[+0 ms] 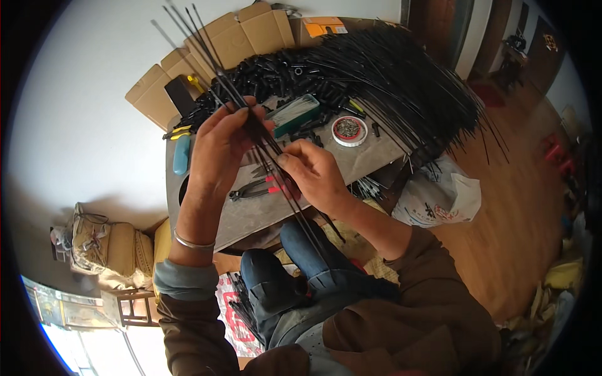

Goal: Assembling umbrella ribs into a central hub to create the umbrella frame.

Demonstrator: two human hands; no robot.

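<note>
Left hand: mine [222,138] is closed around the upper stretch of the rods, thumb laid across them
Right hand: this one [313,175] pinches the same rods lower down, thumb against fingers, in a narrow hold
Rods: the few thin black rods [259,130] slant through both hands above the table [370,156], lower ends reaching over my knees
Far tips: they fan apart, so I'd want the left hold snug but not crushing, and the right thumb to part one rod at a time
Lower ends: I judge long thin rods will whip, so slow wrists and clearance from my lap would help
Pliers: the red-handled pair [249,189] lies beneath the hands, easy to snag, so I'd work above it
Spare rods: the big heap [407,81] sits to the right, best left unbrushed by my elbow
</note>
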